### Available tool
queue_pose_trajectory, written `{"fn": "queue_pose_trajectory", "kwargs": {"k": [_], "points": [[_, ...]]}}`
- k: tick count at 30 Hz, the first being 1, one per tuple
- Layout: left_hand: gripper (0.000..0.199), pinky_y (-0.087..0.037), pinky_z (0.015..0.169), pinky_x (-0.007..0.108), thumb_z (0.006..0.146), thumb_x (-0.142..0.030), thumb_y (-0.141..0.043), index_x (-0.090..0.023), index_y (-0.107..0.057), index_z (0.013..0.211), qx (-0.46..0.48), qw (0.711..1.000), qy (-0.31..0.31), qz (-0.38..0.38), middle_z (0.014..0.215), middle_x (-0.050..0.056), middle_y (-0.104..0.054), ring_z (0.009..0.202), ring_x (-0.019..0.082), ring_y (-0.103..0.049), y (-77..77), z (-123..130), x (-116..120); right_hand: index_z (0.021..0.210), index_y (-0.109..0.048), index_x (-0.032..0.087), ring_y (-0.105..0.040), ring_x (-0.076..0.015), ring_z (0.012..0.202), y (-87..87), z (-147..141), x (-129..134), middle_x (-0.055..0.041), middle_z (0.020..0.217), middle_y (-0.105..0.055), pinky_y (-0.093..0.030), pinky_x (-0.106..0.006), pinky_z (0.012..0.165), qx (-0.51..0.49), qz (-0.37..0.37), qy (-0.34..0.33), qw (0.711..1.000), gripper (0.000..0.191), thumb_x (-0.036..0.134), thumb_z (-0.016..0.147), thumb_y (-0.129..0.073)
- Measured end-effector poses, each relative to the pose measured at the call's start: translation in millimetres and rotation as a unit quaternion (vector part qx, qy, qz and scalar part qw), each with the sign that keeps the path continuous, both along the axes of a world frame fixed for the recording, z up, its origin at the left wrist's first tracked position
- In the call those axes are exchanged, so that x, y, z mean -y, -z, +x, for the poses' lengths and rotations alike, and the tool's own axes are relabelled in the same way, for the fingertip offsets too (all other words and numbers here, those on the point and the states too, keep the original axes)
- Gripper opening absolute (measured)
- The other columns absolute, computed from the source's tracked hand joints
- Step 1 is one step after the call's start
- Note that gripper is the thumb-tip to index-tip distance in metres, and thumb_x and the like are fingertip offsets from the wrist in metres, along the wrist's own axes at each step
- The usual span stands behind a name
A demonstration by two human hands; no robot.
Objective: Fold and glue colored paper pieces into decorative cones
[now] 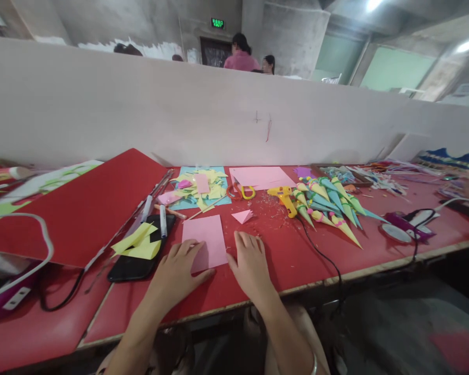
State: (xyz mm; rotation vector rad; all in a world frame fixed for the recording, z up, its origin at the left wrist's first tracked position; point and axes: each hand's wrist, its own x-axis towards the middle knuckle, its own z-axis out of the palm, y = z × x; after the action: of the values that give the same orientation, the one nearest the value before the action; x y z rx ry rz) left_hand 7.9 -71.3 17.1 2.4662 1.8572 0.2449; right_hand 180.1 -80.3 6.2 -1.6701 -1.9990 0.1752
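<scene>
A pink sheet of paper (210, 237) lies flat on the red table in front of me. My left hand (183, 271) rests on its left side, fingers spread and thumb across the lower edge. At the sheet's right edge is my right hand (252, 264), palm down on the table, its thumb close to the paper and its fingers stretched out. Neither hand grips anything. Just beyond my right fingertips lies a small folded pink paper piece (243, 216). Orange and yellow-handled scissors (247, 192) lie farther back.
A yellow glue gun (283, 198) trails its black cord over the front edge. To its right are several pastel paper cones (334, 200). Yellow scraps (138, 244) lie on a black phone (131, 269). A red board (78, 208) is at left; a white partition (203, 114) stands behind.
</scene>
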Motion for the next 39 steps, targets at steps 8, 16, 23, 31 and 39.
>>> {"fn": "queue_pose_trajectory", "kwargs": {"k": [8,16,23,31,39], "points": [[0.058,-0.040,0.084,0.042,0.073,-0.051,-0.047,-0.016,-0.049,0.119,0.012,1.000,-0.006,0.002,0.122,0.012,-0.050,0.109,0.030,-0.043,3.8,0,-1,0.094,-0.063,0.022,-0.054,-0.0182,0.090,0.0,5,-2,-0.0042,0.094,-0.063,-0.038,-0.032,0.083,-0.012,0.001,-0.074,0.997,0.022,0.018,0.084,-0.044],[0.057,-0.041,0.083,0.041,0.072,-0.052,-0.048,-0.017,-0.049,0.117,0.015,1.000,0.005,0.007,0.119,0.012,-0.050,0.108,0.030,-0.043,4.8,-2,-4,0.112,-0.055,0.020,-0.049,-0.0206,0.103,2.2,6,-3,-0.0065,0.110,-0.057,-0.038,-0.034,0.087,-0.004,-0.003,-0.036,0.999,0.032,0.016,0.083,-0.041],[0.053,-0.039,0.086,0.041,0.077,-0.051,-0.043,-0.020,-0.047,0.120,0.026,0.999,-0.010,0.015,0.120,0.010,-0.049,0.110,0.028,-0.042,9.9,-3,-3,0.123,-0.046,0.008,-0.037,-0.0268,0.119,10.7,8,-4,-0.0145,0.128,-0.045,-0.030,-0.041,0.097,0.005,-0.027,0.028,0.999,0.041,0.019,0.083,-0.042],[0.050,-0.042,0.082,0.040,0.077,-0.047,-0.048,-0.019,-0.049,0.117,0.010,0.998,0.007,0.054,0.116,0.010,-0.051,0.105,0.027,-0.045,13.2,-3,-6,0.084,-0.065,0.015,-0.055,-0.0178,0.087,1.9,19,-5,-0.0063,0.090,-0.062,-0.043,-0.028,0.078,-0.060,-0.053,-0.017,0.997,0.023,0.005,0.079,-0.045],[0.047,-0.043,0.079,0.039,0.076,-0.047,-0.050,-0.019,-0.051,0.115,0.002,0.997,0.021,0.074,0.113,0.010,-0.053,0.100,0.027,-0.047,14.3,-3,-7,0.085,-0.061,0.014,-0.053,-0.0190,0.083,0.0,15,-4,-0.0077,0.086,-0.061,-0.041,-0.029,0.074,-0.041,-0.047,-0.031,0.998,0.020,0.005,0.080,-0.044]]}}
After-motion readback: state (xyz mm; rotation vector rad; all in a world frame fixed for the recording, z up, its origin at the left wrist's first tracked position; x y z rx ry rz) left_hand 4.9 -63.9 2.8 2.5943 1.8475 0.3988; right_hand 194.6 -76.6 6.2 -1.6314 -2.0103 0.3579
